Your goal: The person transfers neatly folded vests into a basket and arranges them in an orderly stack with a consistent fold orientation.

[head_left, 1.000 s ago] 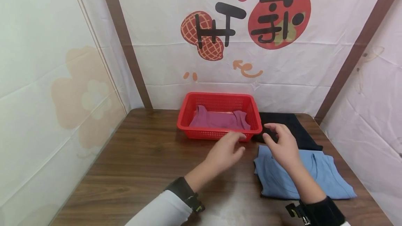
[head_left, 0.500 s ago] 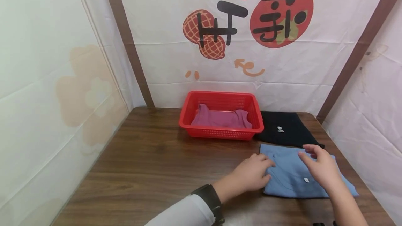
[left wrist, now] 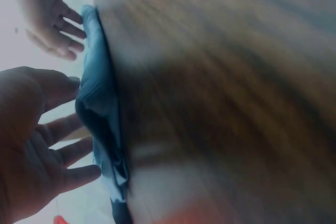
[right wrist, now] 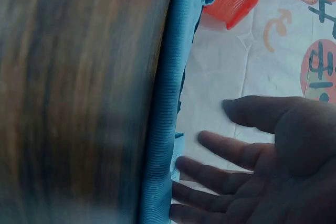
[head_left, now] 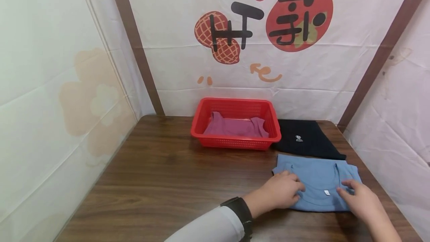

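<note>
A light-blue folded knit garment with a round neckline [head_left: 315, 176] lies flat in the lower right of the head frame, on a dark brown wood-grain surface [head_left: 161, 174]. A small white label [head_left: 327, 192] shows near its neckline. The person's left hand [head_left: 283, 190] is over the garment's left side, its grip released, the fingers spread with tips at the cloth in the left wrist view. The right hand [head_left: 362, 200] is at the garment's lower right part, its grip also released, fingers extended; whether every fingertip touches cannot be told. A black wristband [head_left: 241, 212] circles the left wrist below a pale grey sleeve [head_left: 208, 227].

Just above the garment in the frame lies a black folded cloth with a small white print [head_left: 310, 139]. Near the centre stands a red rectangular perforated plastic basket [head_left: 235, 142], holding a mauve-pink folded garment [head_left: 235, 127].
</note>
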Demonstrator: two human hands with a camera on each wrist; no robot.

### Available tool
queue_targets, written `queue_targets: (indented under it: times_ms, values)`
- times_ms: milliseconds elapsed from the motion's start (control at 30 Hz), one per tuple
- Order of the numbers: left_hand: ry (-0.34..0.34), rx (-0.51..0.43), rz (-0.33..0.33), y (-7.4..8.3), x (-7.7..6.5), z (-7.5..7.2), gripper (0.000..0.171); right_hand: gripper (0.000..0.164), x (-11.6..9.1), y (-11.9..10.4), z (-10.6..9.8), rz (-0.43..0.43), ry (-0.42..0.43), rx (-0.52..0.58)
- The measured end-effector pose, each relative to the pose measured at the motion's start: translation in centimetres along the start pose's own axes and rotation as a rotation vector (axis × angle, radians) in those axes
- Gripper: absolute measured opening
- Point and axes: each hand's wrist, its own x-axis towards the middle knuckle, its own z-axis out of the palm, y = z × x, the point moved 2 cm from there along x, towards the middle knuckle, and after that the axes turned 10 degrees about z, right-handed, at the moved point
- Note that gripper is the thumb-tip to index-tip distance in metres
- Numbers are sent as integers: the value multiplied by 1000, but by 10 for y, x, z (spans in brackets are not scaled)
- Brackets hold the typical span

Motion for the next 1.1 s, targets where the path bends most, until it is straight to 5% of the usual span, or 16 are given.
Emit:
queue_targets:
  times_ms: [200,400,1100]
  values:
    - [23,52,-39,2,2,10,25,34,6,8,10,-68,-39,-132]
    - [8,79,-63,1,2,11,25,31,11,9,14,-188,25,-244]
    - [-73,-79,-137,-9,1,5,35,40,6,1,6,-146,-23,-287]
